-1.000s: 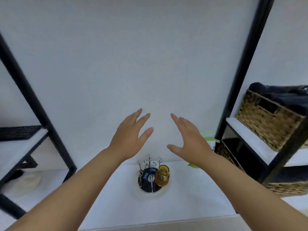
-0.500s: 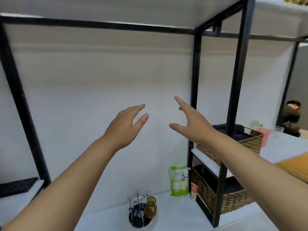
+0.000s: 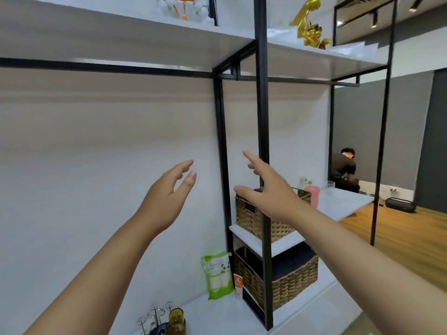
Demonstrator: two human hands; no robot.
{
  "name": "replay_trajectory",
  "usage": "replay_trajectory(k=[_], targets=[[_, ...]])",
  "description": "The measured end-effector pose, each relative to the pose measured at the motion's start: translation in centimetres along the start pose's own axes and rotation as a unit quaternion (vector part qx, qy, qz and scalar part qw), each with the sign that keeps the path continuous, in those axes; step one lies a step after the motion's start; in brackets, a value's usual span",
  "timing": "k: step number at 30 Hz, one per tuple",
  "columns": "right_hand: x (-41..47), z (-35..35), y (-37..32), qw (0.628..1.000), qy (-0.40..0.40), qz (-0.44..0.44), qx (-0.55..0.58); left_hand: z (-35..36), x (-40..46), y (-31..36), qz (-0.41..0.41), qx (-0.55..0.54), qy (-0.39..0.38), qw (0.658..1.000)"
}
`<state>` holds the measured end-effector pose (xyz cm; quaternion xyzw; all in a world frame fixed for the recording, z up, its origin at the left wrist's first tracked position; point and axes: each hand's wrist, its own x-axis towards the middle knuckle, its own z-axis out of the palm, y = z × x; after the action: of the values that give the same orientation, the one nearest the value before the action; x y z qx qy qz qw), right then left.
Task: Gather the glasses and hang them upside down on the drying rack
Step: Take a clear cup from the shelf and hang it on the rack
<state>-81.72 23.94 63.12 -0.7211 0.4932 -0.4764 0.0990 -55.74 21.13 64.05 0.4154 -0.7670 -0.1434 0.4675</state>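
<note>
Hands, left and right, spread empty above drying rack; labels unreadable.

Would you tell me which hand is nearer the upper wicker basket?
Right. The right hand overlaps the upper wicker basket in view; the left hand is off to its left.

View higher and rightward; drying rack lower in frame than before.
</note>
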Motion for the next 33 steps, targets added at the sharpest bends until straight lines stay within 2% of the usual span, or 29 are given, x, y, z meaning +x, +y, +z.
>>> replay_trajectory(k=[6, 13, 19, 28, 33], targets=[[-1.3, -6.5, 6.4, 0.998, 0.047, 0.029, 0.013, 9.7, 2.9, 3.4, 0.018, -0.044, -0.024, 0.999], [-1.6, -17.8, 16.2, 0.994, 0.085, 0.073, 0.003, 22.5, 8.4, 8.0, 0.038, -0.071, -0.044, 0.996], [-2.3, -25.2, 23.8, 0.99, 0.096, 0.097, -0.017, 33.1, 12.7, 10.9, 0.043, -0.091, -0.069, 0.993], [-0.7, -32.4, 37.2, 0.981, 0.121, 0.144, -0.056, 48.9, 20.3, 11.6, 0.077, -0.008, -0.131, 0.988], [2.9, -34.8, 45.8, 0.975, 0.127, 0.158, -0.086, 58.8, 26.2, 10.4, 0.07, -0.05, -0.146, 0.986]])
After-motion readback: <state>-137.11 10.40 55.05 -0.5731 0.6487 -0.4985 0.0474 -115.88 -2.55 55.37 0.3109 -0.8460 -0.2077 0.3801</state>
